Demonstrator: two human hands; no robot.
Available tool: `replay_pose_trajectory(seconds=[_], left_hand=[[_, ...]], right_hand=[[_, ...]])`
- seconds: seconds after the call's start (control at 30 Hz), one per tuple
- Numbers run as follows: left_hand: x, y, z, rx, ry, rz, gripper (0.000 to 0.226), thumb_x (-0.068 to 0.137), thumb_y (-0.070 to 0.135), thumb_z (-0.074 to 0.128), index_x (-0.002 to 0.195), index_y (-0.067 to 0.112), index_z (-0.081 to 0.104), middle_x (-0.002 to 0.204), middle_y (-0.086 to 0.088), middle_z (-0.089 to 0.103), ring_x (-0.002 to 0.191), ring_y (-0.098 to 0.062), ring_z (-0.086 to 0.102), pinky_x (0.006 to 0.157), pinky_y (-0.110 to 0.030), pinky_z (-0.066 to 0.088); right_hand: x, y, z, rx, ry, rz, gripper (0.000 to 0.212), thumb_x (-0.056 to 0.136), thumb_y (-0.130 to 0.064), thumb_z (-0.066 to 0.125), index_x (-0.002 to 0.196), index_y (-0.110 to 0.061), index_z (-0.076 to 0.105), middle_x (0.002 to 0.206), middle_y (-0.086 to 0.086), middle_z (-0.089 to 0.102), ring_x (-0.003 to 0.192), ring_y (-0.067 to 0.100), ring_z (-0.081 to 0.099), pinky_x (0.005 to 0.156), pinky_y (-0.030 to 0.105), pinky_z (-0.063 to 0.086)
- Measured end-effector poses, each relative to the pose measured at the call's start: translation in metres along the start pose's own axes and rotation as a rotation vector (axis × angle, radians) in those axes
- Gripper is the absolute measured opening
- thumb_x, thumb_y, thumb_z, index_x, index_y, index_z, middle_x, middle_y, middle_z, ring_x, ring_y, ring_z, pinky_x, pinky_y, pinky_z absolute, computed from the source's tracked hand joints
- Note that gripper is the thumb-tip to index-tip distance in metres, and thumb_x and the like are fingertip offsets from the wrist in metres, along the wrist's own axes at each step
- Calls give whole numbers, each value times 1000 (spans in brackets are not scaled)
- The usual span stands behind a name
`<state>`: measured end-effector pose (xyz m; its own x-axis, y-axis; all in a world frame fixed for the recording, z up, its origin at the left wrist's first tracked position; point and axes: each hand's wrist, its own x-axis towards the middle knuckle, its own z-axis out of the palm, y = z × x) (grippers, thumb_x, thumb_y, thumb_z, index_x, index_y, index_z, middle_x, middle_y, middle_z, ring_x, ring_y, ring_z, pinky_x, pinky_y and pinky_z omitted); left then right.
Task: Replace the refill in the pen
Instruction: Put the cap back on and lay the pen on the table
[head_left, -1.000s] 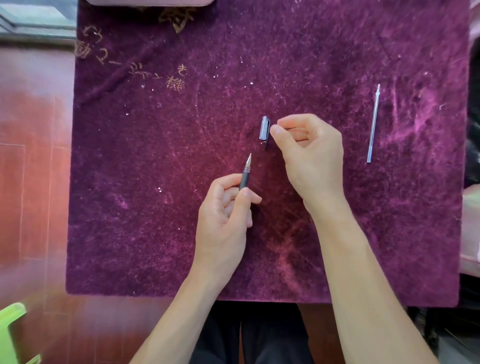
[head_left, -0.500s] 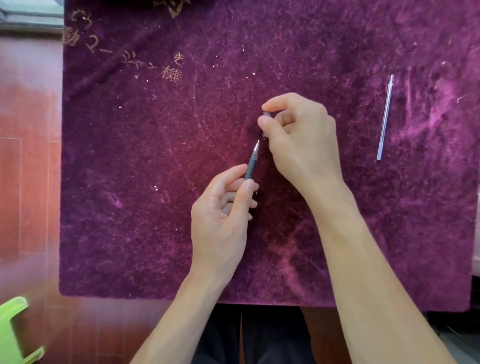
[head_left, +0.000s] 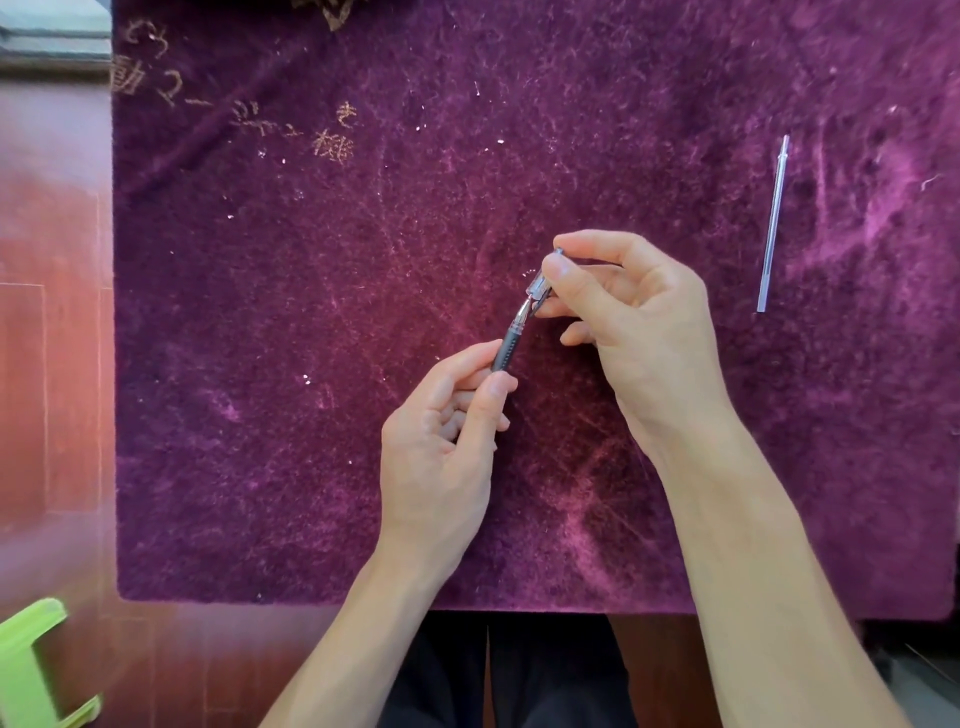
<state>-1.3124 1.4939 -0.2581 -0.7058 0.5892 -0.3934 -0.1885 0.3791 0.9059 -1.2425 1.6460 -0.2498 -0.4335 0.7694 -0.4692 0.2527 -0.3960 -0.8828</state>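
overhead, left hand (head_left: 441, 441) pinching one pen (head_left: 511, 338), right hand (head_left: 623, 312) gripping one cap (head_left: 539, 285), one refill (head_left: 772, 223) apart

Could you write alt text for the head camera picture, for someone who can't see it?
Seen from above, a person's left hand holds a dark pen tip up while the right hand brings a clear cap to its tip, over a purple velvet mat. A thin clear refill lies alone on the mat, to the right of the hands.
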Motion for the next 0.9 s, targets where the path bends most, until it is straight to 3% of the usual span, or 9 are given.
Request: replay_pose_trajectory(seconds=[0.67, 0.9], left_hand=[[0, -1, -1, 18, -47, 9, 26, 98, 11, 67, 123, 15, 74, 102, -1, 78, 77, -6, 68, 69, -19, 55], [0, -4, -1, 53, -58, 36, 25, 102, 14, 61, 123, 23, 72, 97, 4, 78, 73, -4, 67, 65, -18, 53]], right_hand=[[-14, 14, -5, -39, -20, -67, 15, 97, -23, 77, 112, -21, 76, 94, 1, 82, 81, 13, 80, 63, 18, 56], [-20, 22, -2, -15, -45, -65, 14, 100, -16, 73, 114, -20, 75, 96, 2, 82, 84, 14, 79, 64, 19, 55]])
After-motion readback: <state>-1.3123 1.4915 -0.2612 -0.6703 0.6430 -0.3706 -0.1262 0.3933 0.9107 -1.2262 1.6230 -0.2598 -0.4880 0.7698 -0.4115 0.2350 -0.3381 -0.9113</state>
